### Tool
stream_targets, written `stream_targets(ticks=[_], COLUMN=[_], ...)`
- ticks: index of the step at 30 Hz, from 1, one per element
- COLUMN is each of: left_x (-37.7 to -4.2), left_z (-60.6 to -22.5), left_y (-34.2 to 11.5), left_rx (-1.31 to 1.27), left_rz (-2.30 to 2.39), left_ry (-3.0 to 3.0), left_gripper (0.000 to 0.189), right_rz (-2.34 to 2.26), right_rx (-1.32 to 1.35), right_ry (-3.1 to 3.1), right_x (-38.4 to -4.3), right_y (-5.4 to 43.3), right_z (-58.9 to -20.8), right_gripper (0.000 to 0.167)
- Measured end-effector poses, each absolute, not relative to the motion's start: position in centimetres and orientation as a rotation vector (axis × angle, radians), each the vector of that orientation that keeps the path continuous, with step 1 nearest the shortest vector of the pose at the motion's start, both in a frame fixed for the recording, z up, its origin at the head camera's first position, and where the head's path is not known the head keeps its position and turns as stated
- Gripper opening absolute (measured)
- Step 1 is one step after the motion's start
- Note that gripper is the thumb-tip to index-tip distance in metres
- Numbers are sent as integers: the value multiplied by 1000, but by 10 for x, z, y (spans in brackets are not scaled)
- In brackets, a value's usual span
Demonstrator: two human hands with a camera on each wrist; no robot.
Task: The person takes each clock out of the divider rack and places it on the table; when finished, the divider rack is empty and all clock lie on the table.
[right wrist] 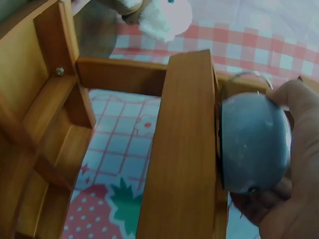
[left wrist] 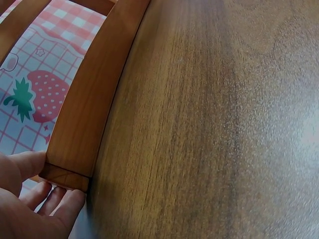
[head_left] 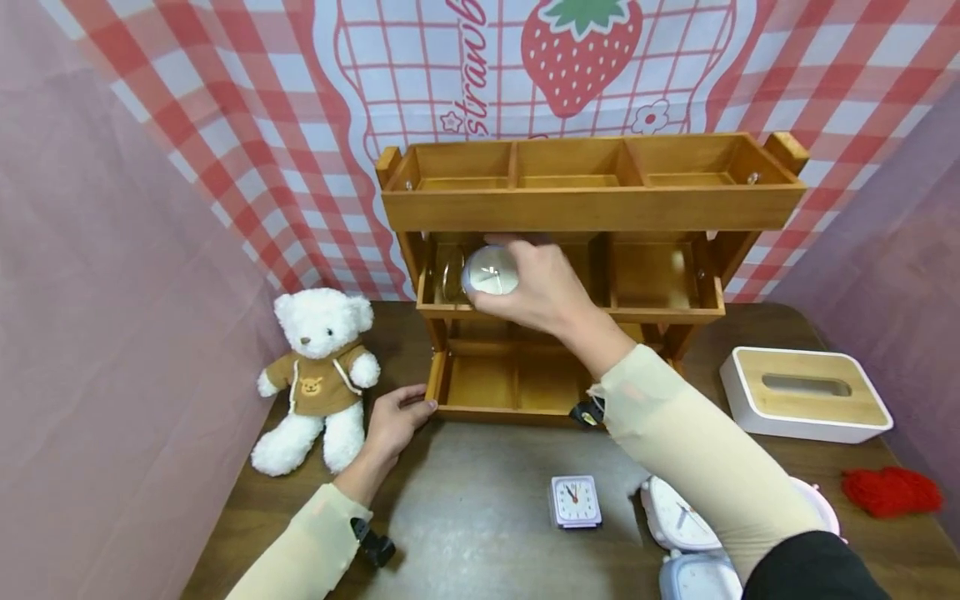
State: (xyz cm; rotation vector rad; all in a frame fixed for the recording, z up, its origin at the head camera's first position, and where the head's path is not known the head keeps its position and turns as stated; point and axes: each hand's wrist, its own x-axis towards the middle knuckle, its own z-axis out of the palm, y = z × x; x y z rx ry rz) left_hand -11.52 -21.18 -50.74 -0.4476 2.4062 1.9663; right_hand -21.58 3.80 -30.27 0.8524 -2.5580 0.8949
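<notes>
My right hand (head_left: 543,283) grips a round clock (head_left: 491,271) with a pale dial at the left of the rack's middle tier. In the right wrist view the clock's smooth grey-blue back (right wrist: 254,142) faces the camera, close beside a wooden board. A thin clear-looking ring (head_left: 452,275) stands just left of the clock. My left hand (head_left: 393,421) holds the front left corner of the wooden rack's (head_left: 592,208) bottom tier. In the left wrist view, thumb and fingers pinch the end of a wooden board (left wrist: 67,177).
A white teddy bear (head_left: 318,375) sits left of the rack. In front lie a small square clock (head_left: 576,502), a white clock (head_left: 675,510) and a blue clock (head_left: 697,575), partly behind my right sleeve. A tissue box (head_left: 806,396) and a red bundle (head_left: 891,490) are at right.
</notes>
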Motion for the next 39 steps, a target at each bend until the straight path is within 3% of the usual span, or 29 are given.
stream_targets(ticks=[6,13,23,33,39], left_x=[-114,-114,-114,-113,-113], left_z=[-506,-507,-507,-507,-505], left_y=[-213,-212,-211,-211,-212], left_rx=[-460,-468,-453,-477,-468], left_rz=[1970,1994,1988,2017,2022], left_ry=[2401,2373,2373,2319,2299], left_gripper=[39,40,41,42,45], right_rz=[799,677,928,1043,976], right_rx=[1009,1051,1051,1127,1125], right_ry=[-2479,-2511,-2440,-2357,-2431], right_x=[-217,-216,-204,-159,-122], right_y=[53,62,82,134,170], right_z=[-314,-324,-327,-327,-348], right_gripper=[72,100,104,101,103])
